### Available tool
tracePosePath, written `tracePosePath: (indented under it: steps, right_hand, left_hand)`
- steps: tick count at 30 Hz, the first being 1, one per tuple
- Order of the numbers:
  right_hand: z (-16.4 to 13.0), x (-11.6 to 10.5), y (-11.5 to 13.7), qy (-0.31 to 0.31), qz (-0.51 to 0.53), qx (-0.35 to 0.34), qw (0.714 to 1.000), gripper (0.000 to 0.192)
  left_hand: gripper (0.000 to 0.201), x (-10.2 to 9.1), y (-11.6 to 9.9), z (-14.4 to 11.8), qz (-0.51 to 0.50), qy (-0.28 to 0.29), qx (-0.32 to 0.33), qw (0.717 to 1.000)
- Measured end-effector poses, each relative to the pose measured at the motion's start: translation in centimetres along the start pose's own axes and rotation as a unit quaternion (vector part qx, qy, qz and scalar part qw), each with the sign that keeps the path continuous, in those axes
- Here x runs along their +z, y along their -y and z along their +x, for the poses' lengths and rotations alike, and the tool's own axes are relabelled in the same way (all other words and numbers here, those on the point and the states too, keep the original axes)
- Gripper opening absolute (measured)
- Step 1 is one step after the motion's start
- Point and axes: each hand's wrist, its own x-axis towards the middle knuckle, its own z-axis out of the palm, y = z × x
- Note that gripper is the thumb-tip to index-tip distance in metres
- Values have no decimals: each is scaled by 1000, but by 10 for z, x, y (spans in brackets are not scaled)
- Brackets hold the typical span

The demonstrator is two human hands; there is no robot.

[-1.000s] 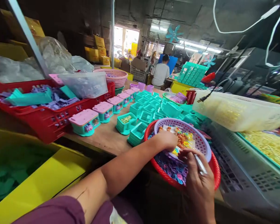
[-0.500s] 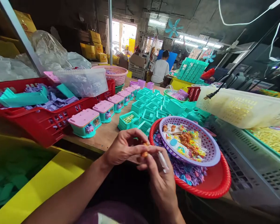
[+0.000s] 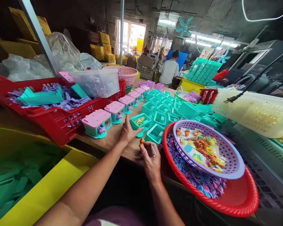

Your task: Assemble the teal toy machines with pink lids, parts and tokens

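My left hand (image 3: 129, 131) reaches out with thumb and fingers apart at the near side of a teal plastic box (image 3: 134, 125). Thin pale-yellow sticks (image 3: 139, 120) lie inside that box. Closer to me, my right hand (image 3: 152, 161) pinches a small orange-brown figure (image 3: 141, 142) between thumb and fingertips. A narrow clear plastic piece (image 3: 153, 150) also sits among the right hand's fingers. To the right, a lilac basket (image 3: 235, 169) holds brown and yellow small parts in clear bags. It rests on a red basin (image 3: 240, 197) of purple and blue swirl pieces.
Pink-lidded teal boxes (image 3: 96, 122) stand in a row at the left, beside a red crate (image 3: 54, 122) of purple parts. Many open teal boxes (image 3: 162, 108) spread over the table. A white bin (image 3: 250, 110) stands right; a person (image 3: 168, 70) is farther back.
My hands have separated. The left let go of the small brown figure and moved forward to the teal box; the right keeps the figure. The view has shifted slightly left.
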Motion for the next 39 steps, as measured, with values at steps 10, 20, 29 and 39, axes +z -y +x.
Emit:
tracePosePath:
  steps: [10, 20, 29, 39]
  right_hand:
    - [13, 7, -5, -6, -189, -183, 965, 16]
    - [23, 10, 12, 61, -382, -267, 883, 11]
    - [15, 6, 24, 100, -341, -158, 921, 29]
    - [2, -3, 33, 68, 21, 137, 988, 37]
  left_hand:
    - [48, -81, -11, -46, -21, -21, -65, 997]
    - [42, -94, -23, -54, -19, 23, -84, 996]
    - [48, -98, -25, -55, -17, 22, -110, 994]
    - [50, -111, -20, -52, -43, 50, -120, 991]
